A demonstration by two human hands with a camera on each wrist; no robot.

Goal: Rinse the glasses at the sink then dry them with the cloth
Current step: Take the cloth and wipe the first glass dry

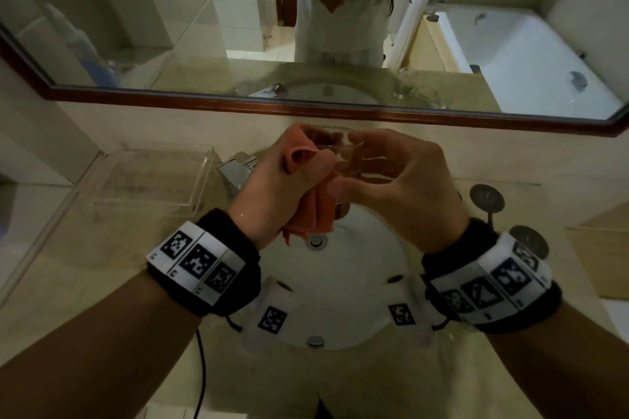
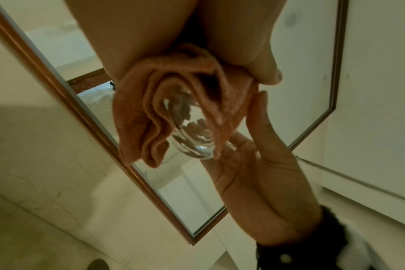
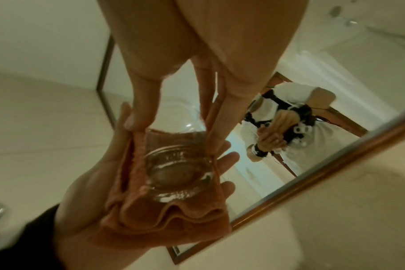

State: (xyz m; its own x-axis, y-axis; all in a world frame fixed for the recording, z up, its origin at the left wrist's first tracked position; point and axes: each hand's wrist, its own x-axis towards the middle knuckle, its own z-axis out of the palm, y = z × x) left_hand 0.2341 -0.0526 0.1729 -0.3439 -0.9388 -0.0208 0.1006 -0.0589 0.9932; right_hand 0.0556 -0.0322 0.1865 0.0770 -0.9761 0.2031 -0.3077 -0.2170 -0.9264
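Note:
Above the sink (image 1: 340,289), my right hand (image 1: 374,167) grips a clear glass (image 1: 354,160) by its wall, thumb on the near side and fingers on the far side. My left hand (image 1: 289,173) holds an orange cloth (image 1: 313,211) bunched against the glass, and part of the cloth is pushed inside the rim. In the right wrist view the cloth (image 3: 169,215) wraps under the thick base of the glass (image 3: 180,168), lying in the left palm (image 3: 86,191). In the left wrist view folds of cloth (image 2: 139,113) surround the glass (image 2: 192,131).
A chrome faucet (image 1: 238,170) stands behind the basin, left of my hands. A clear acrylic tray (image 1: 149,177) sits on the counter at the left. Two dark round items (image 1: 486,197) (image 1: 529,241) sit on the right. The mirror (image 1: 340,44) reflects two more glasses.

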